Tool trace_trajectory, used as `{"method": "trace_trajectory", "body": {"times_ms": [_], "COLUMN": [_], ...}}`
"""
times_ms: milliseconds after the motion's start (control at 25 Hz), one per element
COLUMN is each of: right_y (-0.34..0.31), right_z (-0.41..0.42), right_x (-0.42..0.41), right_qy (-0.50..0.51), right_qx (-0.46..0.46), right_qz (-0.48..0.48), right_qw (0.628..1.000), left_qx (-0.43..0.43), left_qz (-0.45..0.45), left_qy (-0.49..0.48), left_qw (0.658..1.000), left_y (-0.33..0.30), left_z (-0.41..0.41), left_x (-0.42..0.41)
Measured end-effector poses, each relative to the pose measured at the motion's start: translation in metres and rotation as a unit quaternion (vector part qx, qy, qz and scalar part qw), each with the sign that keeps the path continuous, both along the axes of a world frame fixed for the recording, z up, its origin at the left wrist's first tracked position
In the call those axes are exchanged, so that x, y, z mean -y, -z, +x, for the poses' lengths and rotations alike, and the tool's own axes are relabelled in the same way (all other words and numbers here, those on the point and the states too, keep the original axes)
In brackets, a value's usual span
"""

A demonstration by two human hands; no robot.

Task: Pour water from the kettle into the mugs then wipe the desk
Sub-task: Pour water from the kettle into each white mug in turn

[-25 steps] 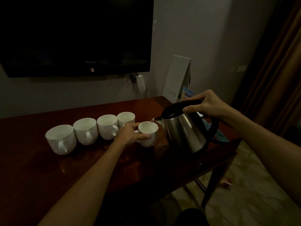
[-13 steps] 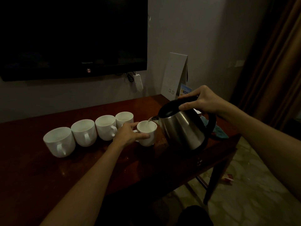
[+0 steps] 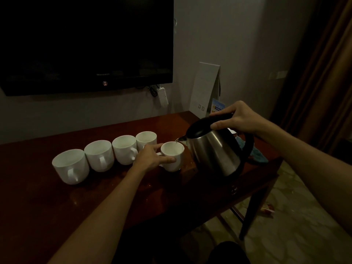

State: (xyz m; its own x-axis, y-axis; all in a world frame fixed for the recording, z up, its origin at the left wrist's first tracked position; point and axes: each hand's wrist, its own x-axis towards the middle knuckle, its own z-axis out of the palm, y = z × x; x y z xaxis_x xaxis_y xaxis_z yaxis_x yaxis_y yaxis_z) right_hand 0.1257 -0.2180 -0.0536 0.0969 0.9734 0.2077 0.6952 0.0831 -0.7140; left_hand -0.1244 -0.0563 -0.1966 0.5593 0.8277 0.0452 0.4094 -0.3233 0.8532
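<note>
I am tilting the kettle (image 3: 214, 149) with my right hand (image 3: 237, 119), whose fingers are curled round the black handle at the top, so the spout is sitting just over the rim of the mug (image 3: 173, 156) nearest it. My left hand (image 3: 152, 158) is steadying that mug on the table (image 3: 47, 202), thumb along its front wall and fingers wrapped round the far side by the handle. The kettle's base is hanging just above the table's right end rather than resting flat on it. Four more mugs (image 3: 99, 155) are standing in a row to the left, touching or nearly touching one another, handles facing me. The room is dim, so I cannot tell how much water is in any of them, and I am only guessing that a thin stream is leaving the spout. Judging by that, I am on the pouring step at the rightmost mug, with the other four either done or waiting; I would not call it either way. A few glints on the wood near the held mug look like drops of water, which I will need to deal with later. The wiping has not begun: a blue cloth (image 3: 257, 156) is lying behind the kettle at the table's right edge, untouched.
</note>
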Motion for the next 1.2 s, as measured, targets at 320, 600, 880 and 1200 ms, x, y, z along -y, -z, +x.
{"method": "trace_trajectory", "body": {"times_ms": [320, 600, 880, 1200], "right_y": [-0.0003, 0.0005, -0.0015, -0.0007], "right_z": [0.0029, 0.0045, 0.0018, 0.0016], "right_x": [-0.0031, -0.0049, -0.002, -0.0016], "right_qy": [0.002, 0.006, -0.004, -0.003], "right_qx": [0.008, 0.006, 0.003, 0.003], "right_qz": [-0.008, -0.002, 0.001, -0.001], "right_qw": [1.0, 1.0, 1.0, 1.0], "left_qx": [0.005, 0.001, 0.005, 0.005], "left_qz": [0.01, 0.003, 0.002, 0.009], "left_qy": [0.002, 0.0, -0.004, -0.006], "left_qw": [1.0, 1.0, 1.0, 1.0], "left_y": [0.0005, -0.0007, 0.001, 0.0015], "left_z": [-0.0001, 0.0014, 0.0015, 0.0009], "left_x": [0.0005, 0.0003, -0.0003, 0.0001]}}
